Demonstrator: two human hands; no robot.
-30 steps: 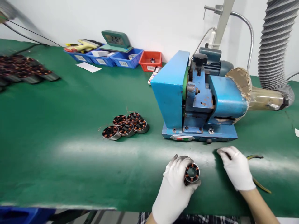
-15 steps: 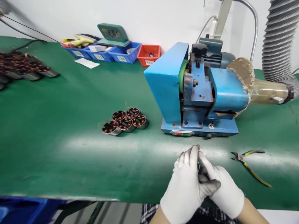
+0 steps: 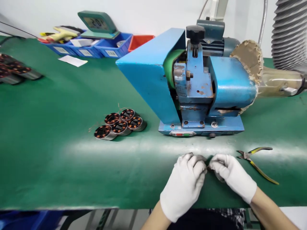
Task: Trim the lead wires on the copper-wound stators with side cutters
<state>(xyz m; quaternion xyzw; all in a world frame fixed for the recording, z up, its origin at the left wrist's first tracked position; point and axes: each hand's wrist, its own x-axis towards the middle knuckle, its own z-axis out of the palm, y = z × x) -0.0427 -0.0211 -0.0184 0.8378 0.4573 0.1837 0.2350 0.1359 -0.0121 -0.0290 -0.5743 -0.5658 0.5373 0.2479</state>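
The left hand (image 3: 184, 187) has its fingers curled and pressed side by side, and the right hand (image 3: 231, 174) bends thumb and forefinger together close to them; whether they pinch something, I cannot tell. On the green table, left of the blue machine (image 3: 236, 81), five wound cores (image 3: 120, 127) stand touching, silvery outside, with coppery coils, open ends up and axes upright. Beside the right hand, pliers (image 3: 247, 156) lie with jaws pointing left.
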